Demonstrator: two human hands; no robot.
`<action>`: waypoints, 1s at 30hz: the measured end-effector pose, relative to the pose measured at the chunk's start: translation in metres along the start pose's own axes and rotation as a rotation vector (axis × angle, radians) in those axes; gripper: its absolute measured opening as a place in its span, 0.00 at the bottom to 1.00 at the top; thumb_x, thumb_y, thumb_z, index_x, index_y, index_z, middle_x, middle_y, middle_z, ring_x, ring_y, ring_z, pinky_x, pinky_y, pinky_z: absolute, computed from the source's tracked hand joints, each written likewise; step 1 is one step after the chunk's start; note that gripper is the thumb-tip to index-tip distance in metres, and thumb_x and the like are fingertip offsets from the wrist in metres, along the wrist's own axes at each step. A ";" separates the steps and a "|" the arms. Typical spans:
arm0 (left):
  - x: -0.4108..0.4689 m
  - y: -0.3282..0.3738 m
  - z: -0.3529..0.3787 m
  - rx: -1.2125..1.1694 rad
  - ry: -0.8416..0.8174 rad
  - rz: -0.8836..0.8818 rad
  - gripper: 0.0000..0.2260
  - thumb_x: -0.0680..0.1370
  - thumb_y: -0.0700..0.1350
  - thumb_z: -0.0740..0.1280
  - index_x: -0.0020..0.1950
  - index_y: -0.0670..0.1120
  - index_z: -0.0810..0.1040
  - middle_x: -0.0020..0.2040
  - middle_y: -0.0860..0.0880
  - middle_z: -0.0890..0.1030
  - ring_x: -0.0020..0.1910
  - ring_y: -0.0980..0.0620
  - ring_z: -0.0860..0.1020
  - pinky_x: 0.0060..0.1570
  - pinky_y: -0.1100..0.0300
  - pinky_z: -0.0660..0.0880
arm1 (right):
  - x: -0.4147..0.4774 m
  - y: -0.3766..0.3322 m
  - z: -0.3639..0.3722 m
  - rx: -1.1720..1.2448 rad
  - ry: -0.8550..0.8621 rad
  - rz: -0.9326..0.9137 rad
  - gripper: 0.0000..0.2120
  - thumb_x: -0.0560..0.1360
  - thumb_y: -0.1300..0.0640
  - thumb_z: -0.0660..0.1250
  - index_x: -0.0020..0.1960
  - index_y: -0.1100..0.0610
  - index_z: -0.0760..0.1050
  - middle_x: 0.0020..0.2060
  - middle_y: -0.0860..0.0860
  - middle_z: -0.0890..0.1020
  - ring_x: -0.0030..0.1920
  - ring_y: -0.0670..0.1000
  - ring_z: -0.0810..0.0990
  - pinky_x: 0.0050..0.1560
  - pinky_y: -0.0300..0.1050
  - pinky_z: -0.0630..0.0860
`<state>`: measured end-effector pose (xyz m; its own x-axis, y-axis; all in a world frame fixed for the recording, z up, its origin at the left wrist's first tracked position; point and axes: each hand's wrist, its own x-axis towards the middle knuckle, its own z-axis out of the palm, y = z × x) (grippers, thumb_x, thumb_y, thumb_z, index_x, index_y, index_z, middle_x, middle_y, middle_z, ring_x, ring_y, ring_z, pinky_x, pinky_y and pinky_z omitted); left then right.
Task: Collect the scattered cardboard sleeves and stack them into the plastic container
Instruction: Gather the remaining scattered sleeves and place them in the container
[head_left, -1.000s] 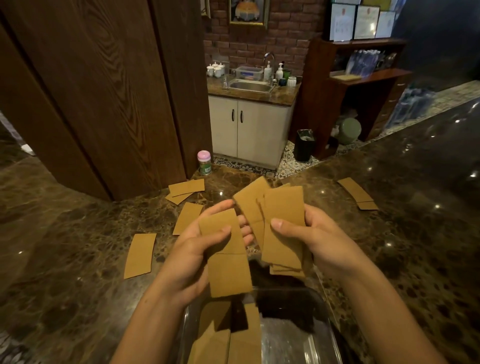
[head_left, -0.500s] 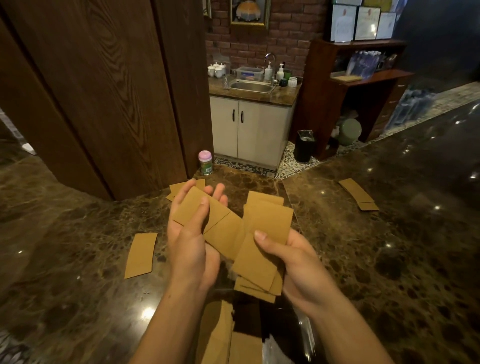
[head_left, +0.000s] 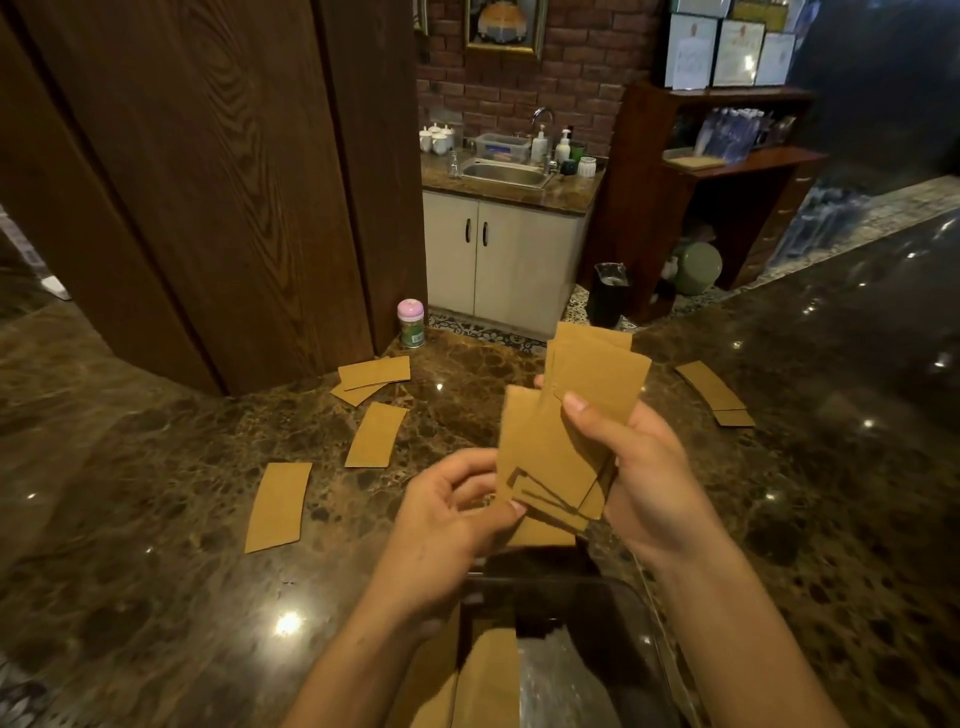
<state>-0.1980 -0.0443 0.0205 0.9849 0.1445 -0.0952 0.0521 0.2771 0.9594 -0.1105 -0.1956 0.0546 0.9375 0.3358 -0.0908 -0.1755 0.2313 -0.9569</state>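
Right hand (head_left: 654, 483) was closed around a fan of cardboard sleeves (head_left: 561, 441), with the thumb laid across the front and the fingers hidden behind. The fan was held upright above the far end of the plastic container (head_left: 649, 618). Left hand (head_left: 447, 525) was curled at the fan's lower left corner, which was pinched between thumb and fingers. Stacked sleeves (head_left: 488, 675) were laid flat inside the container at its left side, below the left wrist. The container's near end was cut off by the frame.

Open room was left on the surface (head_left: 156, 597) to either side of the arms. One loose sleeve (head_left: 278, 506) was laid left of the left hand and another sleeve (head_left: 375, 435) beyond it. An overlapped pair (head_left: 374, 375) was laid near the foot of a wooden panel (head_left: 208, 182), and a further pair (head_left: 714, 392) well to the right.

A small jar (head_left: 411, 323) with a pink lid was stood at the surface's far edge; its green label could not be read. Beyond that edge a white cabinet (head_left: 498, 260) with a steel sink (head_left: 506, 172), a brick wall (head_left: 571, 67) and a dark shelf unit (head_left: 727, 171) were seen. Framed sheets (head_left: 737, 52) on top of it were too blurred to read.
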 end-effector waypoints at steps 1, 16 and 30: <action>0.001 0.000 0.002 -0.071 0.054 0.002 0.15 0.77 0.30 0.68 0.61 0.42 0.79 0.54 0.41 0.86 0.53 0.43 0.86 0.48 0.54 0.83 | -0.001 0.001 -0.001 0.019 -0.002 0.011 0.14 0.81 0.60 0.66 0.67 0.56 0.78 0.57 0.54 0.87 0.57 0.54 0.86 0.52 0.48 0.83; 0.010 0.005 0.000 -0.036 0.189 0.128 0.14 0.82 0.36 0.62 0.62 0.49 0.79 0.53 0.51 0.87 0.51 0.55 0.85 0.42 0.64 0.81 | -0.006 0.009 -0.018 0.034 -0.196 0.019 0.20 0.74 0.58 0.68 0.65 0.56 0.77 0.53 0.51 0.89 0.52 0.50 0.88 0.45 0.43 0.85; 0.026 0.020 -0.009 -0.059 0.336 0.255 0.20 0.71 0.41 0.77 0.62 0.49 0.81 0.50 0.46 0.87 0.51 0.45 0.85 0.49 0.51 0.81 | -0.004 0.016 -0.025 -0.160 -0.232 0.064 0.23 0.75 0.52 0.74 0.68 0.54 0.76 0.58 0.55 0.86 0.57 0.57 0.86 0.53 0.52 0.84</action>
<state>-0.1727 -0.0260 0.0349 0.8561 0.5141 0.0528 -0.2053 0.2445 0.9477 -0.1096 -0.2159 0.0326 0.8294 0.5489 -0.1043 -0.1652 0.0626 -0.9843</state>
